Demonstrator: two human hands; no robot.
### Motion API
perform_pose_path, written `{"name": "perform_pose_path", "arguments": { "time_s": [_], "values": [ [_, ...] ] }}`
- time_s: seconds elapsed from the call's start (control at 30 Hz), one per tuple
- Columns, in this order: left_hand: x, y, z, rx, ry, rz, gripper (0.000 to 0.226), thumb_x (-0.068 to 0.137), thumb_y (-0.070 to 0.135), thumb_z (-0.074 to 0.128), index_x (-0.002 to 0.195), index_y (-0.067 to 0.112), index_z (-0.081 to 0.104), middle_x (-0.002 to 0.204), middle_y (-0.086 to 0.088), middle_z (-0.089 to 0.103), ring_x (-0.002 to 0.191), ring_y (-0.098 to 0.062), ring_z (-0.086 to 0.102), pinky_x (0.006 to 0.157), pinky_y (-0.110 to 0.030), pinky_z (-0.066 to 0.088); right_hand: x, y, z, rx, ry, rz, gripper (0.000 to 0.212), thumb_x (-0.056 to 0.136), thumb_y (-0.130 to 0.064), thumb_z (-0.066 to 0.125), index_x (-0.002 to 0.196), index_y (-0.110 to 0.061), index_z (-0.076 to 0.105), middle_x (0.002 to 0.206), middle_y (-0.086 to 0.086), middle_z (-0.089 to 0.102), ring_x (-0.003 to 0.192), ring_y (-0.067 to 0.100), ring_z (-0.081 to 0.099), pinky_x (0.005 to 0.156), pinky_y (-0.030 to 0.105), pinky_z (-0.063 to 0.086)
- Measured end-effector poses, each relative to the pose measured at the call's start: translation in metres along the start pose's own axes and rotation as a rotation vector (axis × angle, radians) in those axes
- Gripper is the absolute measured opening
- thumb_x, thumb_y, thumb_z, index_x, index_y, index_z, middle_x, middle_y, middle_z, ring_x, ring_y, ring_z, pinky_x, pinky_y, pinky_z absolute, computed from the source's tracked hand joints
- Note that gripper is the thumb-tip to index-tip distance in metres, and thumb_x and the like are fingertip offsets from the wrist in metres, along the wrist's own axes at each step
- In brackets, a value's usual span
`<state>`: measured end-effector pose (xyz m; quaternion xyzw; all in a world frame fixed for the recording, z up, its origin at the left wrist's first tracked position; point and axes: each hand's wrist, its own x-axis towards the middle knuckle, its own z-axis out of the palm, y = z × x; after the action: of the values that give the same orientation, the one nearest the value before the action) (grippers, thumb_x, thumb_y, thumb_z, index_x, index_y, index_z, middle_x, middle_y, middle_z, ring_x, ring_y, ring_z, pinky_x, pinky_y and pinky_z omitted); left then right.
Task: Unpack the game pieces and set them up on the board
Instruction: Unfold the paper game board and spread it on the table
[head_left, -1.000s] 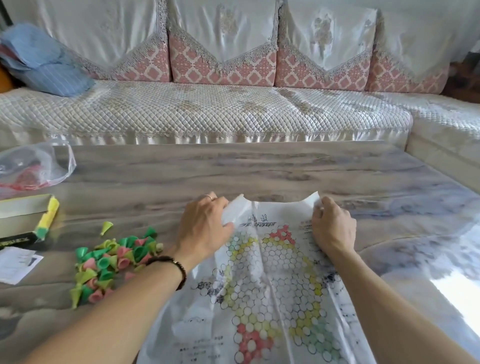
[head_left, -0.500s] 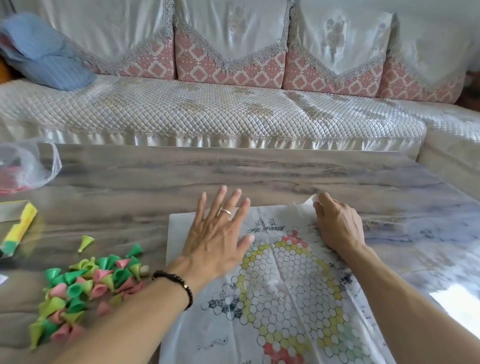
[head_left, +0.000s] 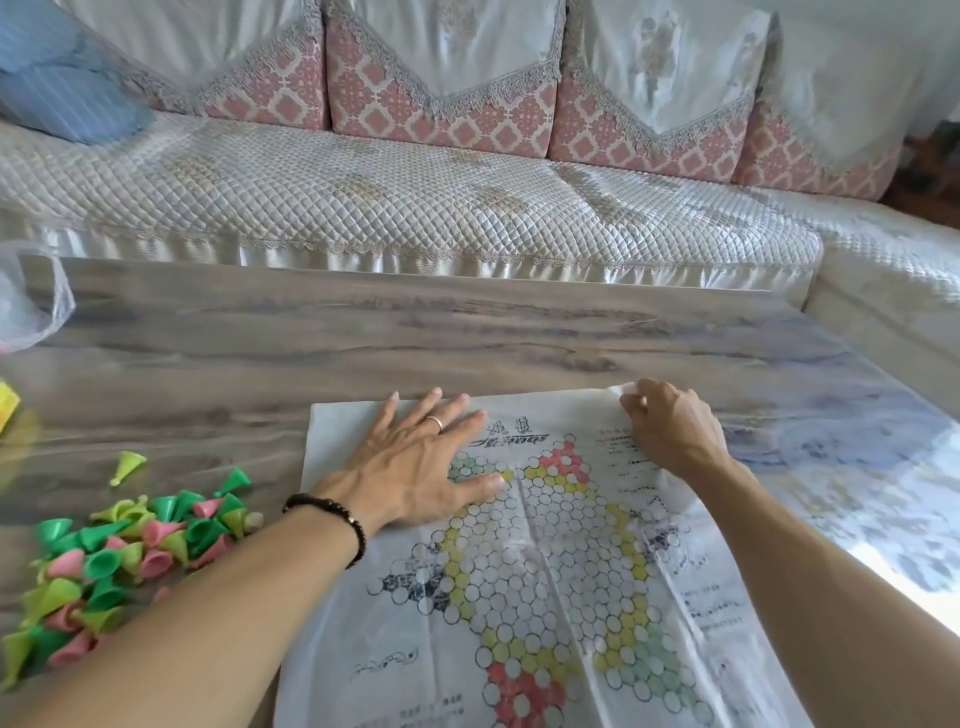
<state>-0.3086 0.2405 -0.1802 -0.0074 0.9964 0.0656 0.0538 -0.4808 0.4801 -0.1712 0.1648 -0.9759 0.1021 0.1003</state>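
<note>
Hands flatten a paper game board (head_left: 524, 587) on a grey table (head_left: 311, 338) before any pieces go down.

The left hand (head_left: 415, 467) presses the far left part with fingers spread flat; the right hand (head_left: 670, 431) pinches the far right corner. Smoothing outward along the creases should make the sheet lie flat. Cone pieces (head_left: 119, 551) lie heaped just left of the board. The board's near edge, a plastic bag (head_left: 31, 306) and a yellow object (head_left: 8, 413) are cut off by the frame.
</note>
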Motion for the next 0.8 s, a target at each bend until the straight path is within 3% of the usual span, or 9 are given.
{"name": "perform_pose_path", "arguments": {
  "time_s": [0.2,0.43,0.63,0.8],
  "values": [
    [0.002,0.003,0.001,0.012,0.091,0.018,0.077,0.086,0.065,0.025,0.153,0.029,0.008,0.159,0.004,-0.014,0.145,-0.018,-0.02,0.113,-0.057,-0.015,-0.003,0.008,0.0,-0.07,0.033,0.072,0.031,0.099,-0.034,0.04,0.095,-0.009,0.057,0.087,0.019,0.065,0.07,0.033,0.056,0.061,0.035,0.045],
    [0.0,0.014,0.0,-0.116,0.111,0.037,0.056,0.099,0.039,0.028,0.152,0.023,0.018,0.161,0.002,-0.004,0.148,-0.014,-0.006,0.119,-0.05,-0.005,0.0,0.009,0.005,-0.062,0.071,0.117,0.036,0.098,-0.038,0.039,0.096,-0.007,0.058,0.087,0.019,0.065,0.074,0.034,0.058,0.065,0.038,0.048],
    [-0.007,0.017,0.012,-0.034,0.081,-0.013,0.069,0.095,0.062,0.016,0.152,0.026,-0.001,0.159,0.007,-0.008,0.147,-0.013,-0.011,0.118,-0.05,-0.007,0.008,0.009,0.0,-0.068,0.025,0.054,0.039,0.098,-0.042,0.042,0.098,-0.007,0.06,0.089,0.021,0.067,0.079,0.037,0.062,0.066,0.038,0.049],
    [-0.008,0.02,0.012,-0.008,0.05,-0.031,0.095,0.081,0.083,0.014,0.152,0.024,-0.008,0.158,0.005,-0.015,0.146,-0.016,-0.016,0.117,-0.056,-0.005,0.001,0.003,-0.002,-0.133,0.076,0.192,0.045,0.093,-0.048,0.048,0.109,-0.006,0.049,0.1,0.019,0.064,0.09,0.034,0.06,0.075,0.04,0.046]
  ]
}}
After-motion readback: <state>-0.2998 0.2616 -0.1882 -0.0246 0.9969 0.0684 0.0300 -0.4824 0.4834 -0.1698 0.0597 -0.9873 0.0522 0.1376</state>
